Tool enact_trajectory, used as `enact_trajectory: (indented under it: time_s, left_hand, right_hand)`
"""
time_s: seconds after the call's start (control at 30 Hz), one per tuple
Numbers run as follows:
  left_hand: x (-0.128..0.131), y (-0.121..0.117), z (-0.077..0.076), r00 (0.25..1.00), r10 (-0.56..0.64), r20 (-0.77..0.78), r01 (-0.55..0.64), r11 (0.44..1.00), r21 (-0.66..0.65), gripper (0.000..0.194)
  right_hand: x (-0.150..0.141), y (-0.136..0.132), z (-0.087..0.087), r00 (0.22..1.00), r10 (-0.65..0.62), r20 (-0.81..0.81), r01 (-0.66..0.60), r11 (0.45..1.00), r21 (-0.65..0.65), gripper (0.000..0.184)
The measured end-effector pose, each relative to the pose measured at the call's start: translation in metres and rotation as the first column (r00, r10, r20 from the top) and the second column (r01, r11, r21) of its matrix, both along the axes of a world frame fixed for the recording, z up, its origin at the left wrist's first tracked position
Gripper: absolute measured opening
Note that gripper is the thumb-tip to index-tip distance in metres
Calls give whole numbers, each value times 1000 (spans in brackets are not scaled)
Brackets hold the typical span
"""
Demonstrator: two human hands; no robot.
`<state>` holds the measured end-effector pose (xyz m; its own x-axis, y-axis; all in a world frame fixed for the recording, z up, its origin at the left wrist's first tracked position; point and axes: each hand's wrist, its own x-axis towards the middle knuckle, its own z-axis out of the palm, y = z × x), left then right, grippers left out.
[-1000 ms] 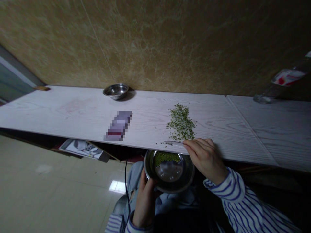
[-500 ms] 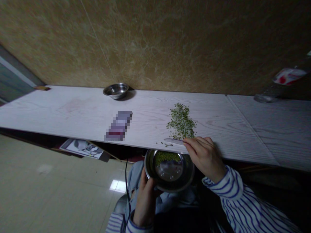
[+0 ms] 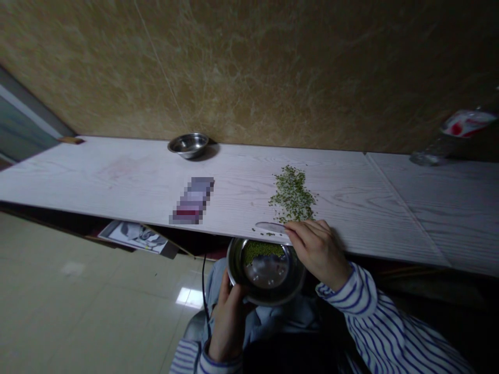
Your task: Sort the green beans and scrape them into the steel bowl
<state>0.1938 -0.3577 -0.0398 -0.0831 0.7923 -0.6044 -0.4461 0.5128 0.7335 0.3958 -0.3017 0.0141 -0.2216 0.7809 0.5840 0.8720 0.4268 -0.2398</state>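
A thin, pale, knife-like blade lies low over the front edge of the table, its near end pinched in my right hand. A few loose green beans sit beside the blade, and a larger scatter of green beans spreads just behind it. Below the edge, my left hand grips the rim of a steel bowl, thumb on top and the other fingers mostly hidden. More green beans have gathered at the far side of the bowl's bottom.
A small steel bowl stands against the wall. Nearer lies a blurred-out purplish flat object. At the far right is a clear bottle with a red-and-white label. An open drawer juts out under the table.
My right hand and the blade have shifted slightly left along the table edge. The steel bowl has moved a little left with my left hand.
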Motion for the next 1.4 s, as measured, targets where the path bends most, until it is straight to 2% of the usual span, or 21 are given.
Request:
enact_trajectory:
  time_s: [0.23, 0.53, 0.8, 1.03, 1.13, 1.3, 1.4]
  left_hand:
    - [-8, 1, 1, 1000, 20, -12, -20, 1000, -3, 82]
    - [-13, 1, 6, 1000, 13, -2, -13, 1000, 19, 78]
    - [-5, -9, -7, 999, -52, 17, 52, 999, -3, 78]
    - [0, -9, -8, 997, -79, 10, 79, 997, -13, 77]
    - [2, -8, -11, 999, -53, 4, 53, 999, -6, 75]
    - [4, -8, -19, 999, -40, 3, 40, 999, -7, 71]
    - [1, -7, -25, 999, -31, -32, 30, 999, -41, 74]
  right_hand:
    - [-11, 6, 2, 999, 44, -4, -44, 999, -8, 12]
    - [-9, -12, 8, 992, 124, -9, -124, 991, -49, 10]
    - [12, -19, 5, 999, 11, -32, -11, 1000, 25, 10]
    - [45, -16, 4, 990, -143, -11, 143, 984, 109, 12]
    - [35, -13, 5, 990, -136, -42, 140, 985, 96, 13]
    - [-10, -4, 3, 994, -35, -100, 37, 999, 13, 12]
    - [-28, 6, 0, 991, -58, -122, 54, 998, -32, 12]
